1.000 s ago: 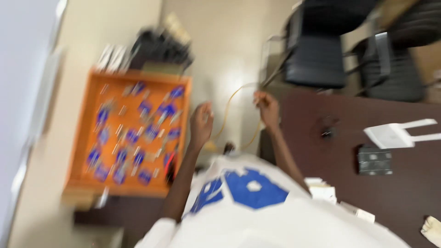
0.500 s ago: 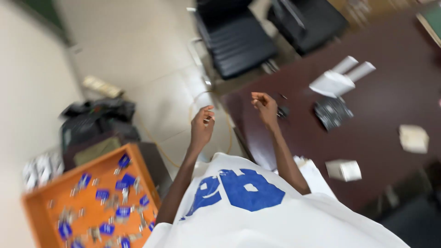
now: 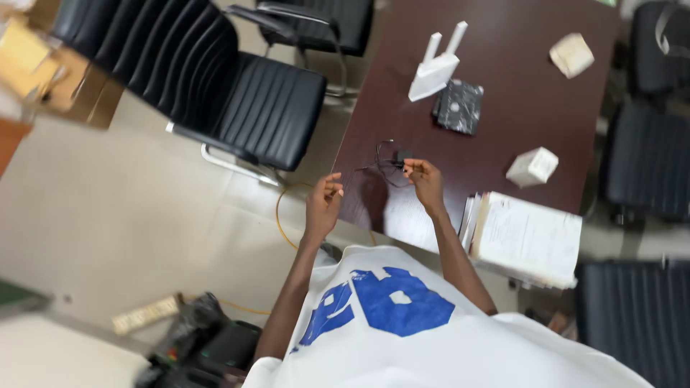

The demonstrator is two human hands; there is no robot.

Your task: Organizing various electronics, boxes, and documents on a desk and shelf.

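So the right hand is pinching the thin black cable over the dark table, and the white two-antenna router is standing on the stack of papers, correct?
Not quite. The right hand does pinch the thin black cable over the dark table, but the white two-antenna router is not on the stack of papers. The head view shows it on the bare table beside a dark flat device.
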